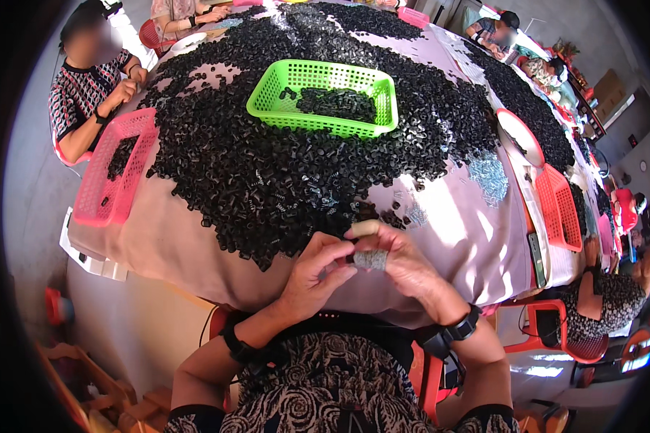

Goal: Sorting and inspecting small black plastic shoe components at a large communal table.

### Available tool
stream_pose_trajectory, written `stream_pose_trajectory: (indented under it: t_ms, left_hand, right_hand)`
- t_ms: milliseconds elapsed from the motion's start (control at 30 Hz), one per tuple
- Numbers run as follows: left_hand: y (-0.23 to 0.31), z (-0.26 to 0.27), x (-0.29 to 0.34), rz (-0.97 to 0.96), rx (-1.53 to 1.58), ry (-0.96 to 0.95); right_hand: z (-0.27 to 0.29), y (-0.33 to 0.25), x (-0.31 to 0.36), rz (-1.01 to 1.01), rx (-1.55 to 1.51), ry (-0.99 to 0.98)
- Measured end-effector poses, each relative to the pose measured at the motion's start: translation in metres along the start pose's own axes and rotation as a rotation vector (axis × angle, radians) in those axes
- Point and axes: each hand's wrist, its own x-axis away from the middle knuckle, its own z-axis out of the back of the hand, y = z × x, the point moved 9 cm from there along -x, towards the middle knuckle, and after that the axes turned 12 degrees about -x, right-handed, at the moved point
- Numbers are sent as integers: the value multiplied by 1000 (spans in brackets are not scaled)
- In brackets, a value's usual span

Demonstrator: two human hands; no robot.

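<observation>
Above the table's near edge, my left hand (316,276) pinches a small black plastic part (351,257) between thumb and fingertips. My right hand (404,263) meets it from the other side, fingers curled in around the same part. One right finger wears a grey wrap (370,260), another a pale yellow cover (362,229). What the right fingertips grip is mostly hidden. Just beyond both hands spreads a large heap of small black plastic parts (267,187). Small metal springs (325,191) lie among them, and a pile of silvery pieces (489,177) rests to the right.
A green basket (321,123) holding black parts sits on the heap. Pink basket (94,195) stands at the left edge, red basket (556,209) at the right, near a white pink-rimmed tray (520,137). Co-workers sit around, one at left (87,101).
</observation>
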Motion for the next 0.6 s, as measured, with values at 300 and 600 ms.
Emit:
stream_pose_trajectory:
  t_ms: [300, 600]
  left_hand:
    - [-16, -4, 7, 39, 10, -35]
    - [-25, -21, 8, 183, 224, -149]
  right_hand:
    - [20, -4, 14, 76, 225, 160]
    - [78, -56, 28, 430, 853, 282]
